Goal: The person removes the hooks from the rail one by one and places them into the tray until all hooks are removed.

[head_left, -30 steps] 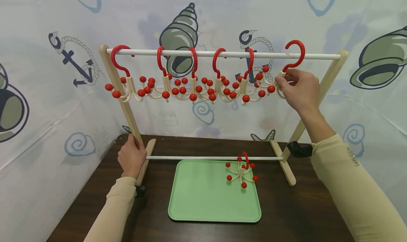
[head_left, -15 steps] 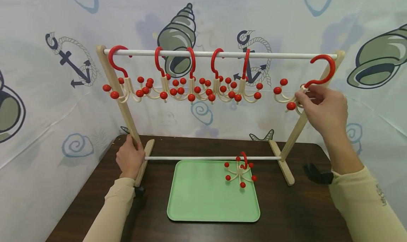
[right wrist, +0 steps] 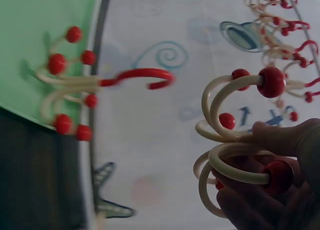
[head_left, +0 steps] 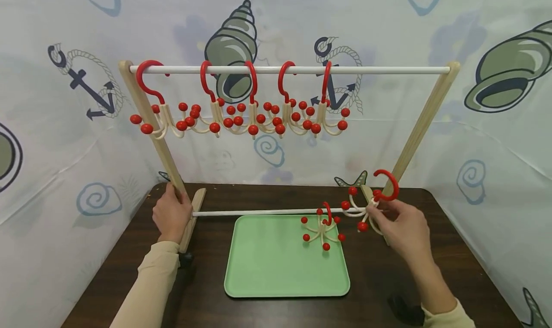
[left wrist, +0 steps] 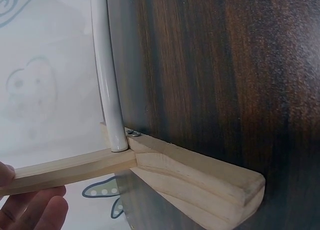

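Hanger w/ red hook (head_left: pixel 374 202), cream prongs & red ball tips: up in the air over the R side of the tabletop (head_left: pixel 202 289), tilted, hook up & leaning R. R hand (head_left: pixel 403 230) has it pinched at the stem btwn thumb & fingers; R wrist cam shows the prongs fanned out past the fingertips.

Nearest the body: green tray (head_left: pixel 276 270), flat on the dark wood-grain surface, just L of the R hand. 2nd hanger (head_left: pixel 322 228), same type, stands on its curved prongs nr the tray's far R corner, hook up.

Over on the L, L hand (head_left: pixel 170 215) is wrapped round the rack's L upright (head_left: pixel 160 148) low down, thumb one side, fingers the other. L wrist cam: upright joins a wooden foot (left wrist: pixel 210 182), white lower rod (left wrist: pixel 107 75) meeting it at the joint. Head cam puts that rod just beyond the tray's far rim, R end partly hidden behind the held pc.

Higher up, white upper rod (head_left: pixel 371 70) runs horiz. btwn L upright & R upright (head_left: pixel 424 119). Five hangers (head_left: pixel 252 115) hang there by their hooks, L end to a bit past the mid; leftmost sits by the L upright, prongs of the other four overlap in view.

Farthest back: pale backdrop (head_left: pixel 388 26) printed w/ shells, anchors, starfish.
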`<state>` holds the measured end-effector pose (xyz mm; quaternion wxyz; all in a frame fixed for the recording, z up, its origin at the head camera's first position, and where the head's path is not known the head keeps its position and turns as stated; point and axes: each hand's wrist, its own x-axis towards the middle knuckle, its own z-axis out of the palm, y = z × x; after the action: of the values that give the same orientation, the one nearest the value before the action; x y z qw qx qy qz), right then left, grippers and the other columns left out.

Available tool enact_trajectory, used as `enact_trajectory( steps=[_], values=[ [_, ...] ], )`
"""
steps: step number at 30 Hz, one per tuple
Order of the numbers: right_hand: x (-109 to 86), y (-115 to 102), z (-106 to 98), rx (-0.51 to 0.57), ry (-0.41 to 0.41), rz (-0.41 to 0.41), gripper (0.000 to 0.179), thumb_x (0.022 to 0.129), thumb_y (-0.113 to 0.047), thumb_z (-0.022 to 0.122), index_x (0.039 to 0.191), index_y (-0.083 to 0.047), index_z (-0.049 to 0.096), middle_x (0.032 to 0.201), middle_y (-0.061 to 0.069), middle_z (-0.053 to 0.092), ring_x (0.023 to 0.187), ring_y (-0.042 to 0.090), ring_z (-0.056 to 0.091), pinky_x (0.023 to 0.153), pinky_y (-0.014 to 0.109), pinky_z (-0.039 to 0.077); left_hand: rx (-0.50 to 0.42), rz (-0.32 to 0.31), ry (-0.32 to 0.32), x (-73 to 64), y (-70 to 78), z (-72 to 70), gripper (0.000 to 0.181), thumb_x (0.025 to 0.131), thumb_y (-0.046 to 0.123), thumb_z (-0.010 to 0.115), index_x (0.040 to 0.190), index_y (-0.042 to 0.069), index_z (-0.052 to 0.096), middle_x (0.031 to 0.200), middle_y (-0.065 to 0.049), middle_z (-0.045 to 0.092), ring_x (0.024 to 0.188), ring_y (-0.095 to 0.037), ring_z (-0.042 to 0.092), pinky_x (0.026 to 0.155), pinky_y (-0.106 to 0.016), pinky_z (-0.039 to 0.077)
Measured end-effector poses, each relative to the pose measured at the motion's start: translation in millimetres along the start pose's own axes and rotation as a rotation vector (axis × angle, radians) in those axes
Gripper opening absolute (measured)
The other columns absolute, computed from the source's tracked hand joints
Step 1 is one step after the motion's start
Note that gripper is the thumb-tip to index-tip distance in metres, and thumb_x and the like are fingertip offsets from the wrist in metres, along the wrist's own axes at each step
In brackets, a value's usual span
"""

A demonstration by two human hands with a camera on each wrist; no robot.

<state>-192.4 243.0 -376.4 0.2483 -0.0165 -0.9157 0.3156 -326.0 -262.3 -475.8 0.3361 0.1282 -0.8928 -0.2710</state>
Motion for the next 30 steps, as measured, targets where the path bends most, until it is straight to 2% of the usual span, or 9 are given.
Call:
enact_trajectory(
  steps=[4, 11, 15, 20, 24, 30],
  values=[
    [-23.8, 14.1, 22.8, -0.001, -0.067, 0.084, 0.035, 0.086, -0.037, 0.075, 0.1, -0.004, 0.075, 0.084, 0.01, 0.074, 0.075, 0.028, 0.068, 0.057, 0.038, 0.045, 0.0, -0.005, -0.014, -1.5, 0.8, -0.4, 0.018, 0.091, 0.018, 0.058, 0.102, 0.003, 0.055, 0.082, -0.022, 0.065, 0.072, -0.051, 0.061, 0.057, -0.063, 0.041],
    [-63.0, 25.5, 55.2, 0.051, -0.103, 0.218, 0.028, 0.082, -0.032, 0.079, 0.096, -0.008, 0.077, 0.082, 0.007, 0.074, 0.078, 0.027, 0.07, 0.06, 0.041, 0.048, -0.003, 0.002, -0.015, -1.4, 2.1, 0.8, 0.018, 0.091, 0.017, 0.059, 0.101, 0.003, 0.056, 0.082, -0.022, 0.065, 0.071, -0.051, 0.061, 0.057, -0.062, 0.041],
    [-77.4, 25.0, 72.6, 0.068, -0.146, 0.298, 0.028, 0.081, -0.033, 0.08, 0.097, -0.01, 0.077, 0.082, 0.005, 0.074, 0.074, 0.024, 0.069, 0.054, 0.037, 0.047, 0.004, 0.008, -0.001, 0.0, 2.1, -0.2, 0.016, 0.09, 0.017, 0.06, 0.098, 0.004, 0.055, 0.078, -0.022, 0.064, 0.069, -0.05, 0.061, 0.055, -0.062, 0.04],
    [-88.8, 20.5, 85.7, 0.052, -0.15, 0.366, 0.027, 0.081, -0.036, 0.079, 0.096, -0.013, 0.077, 0.077, 0.0, 0.073, 0.066, 0.017, 0.066, 0.05, 0.035, 0.044, 0.002, 0.013, 0.0, 0.2, 1.0, 0.4, 0.016, 0.09, 0.018, 0.059, 0.097, 0.004, 0.054, 0.077, -0.02, 0.063, 0.069, -0.05, 0.061, 0.054, -0.06, 0.04],
    [-95.5, 16.1, 93.4, -0.001, -0.14, 0.371, 0.026, 0.08, -0.038, 0.079, 0.094, -0.016, 0.078, 0.078, -0.001, 0.074, 0.065, 0.019, 0.066, 0.047, 0.035, 0.041, 0.002, 0.005, -0.005, 0.0, 0.7, 0.2, 0.016, 0.09, 0.019, 0.059, 0.097, 0.005, 0.055, 0.078, -0.02, 0.064, 0.07, -0.049, 0.061, 0.054, -0.06, 0.04],
    [-101.2, 10.9, 106.9, -0.11, -0.11, 0.284, 0.032, 0.079, -0.035, 0.081, 0.103, -0.014, 0.078, 0.082, 0.003, 0.074, 0.054, 0.021, 0.063, 0.041, 0.034, 0.038, 0.001, -0.002, -0.012, 0.8, 2.0, -0.1, 0.017, 0.091, 0.019, 0.059, 0.099, 0.005, 0.055, 0.079, -0.02, 0.064, 0.071, -0.049, 0.062, 0.055, -0.06, 0.04]
  ],
)
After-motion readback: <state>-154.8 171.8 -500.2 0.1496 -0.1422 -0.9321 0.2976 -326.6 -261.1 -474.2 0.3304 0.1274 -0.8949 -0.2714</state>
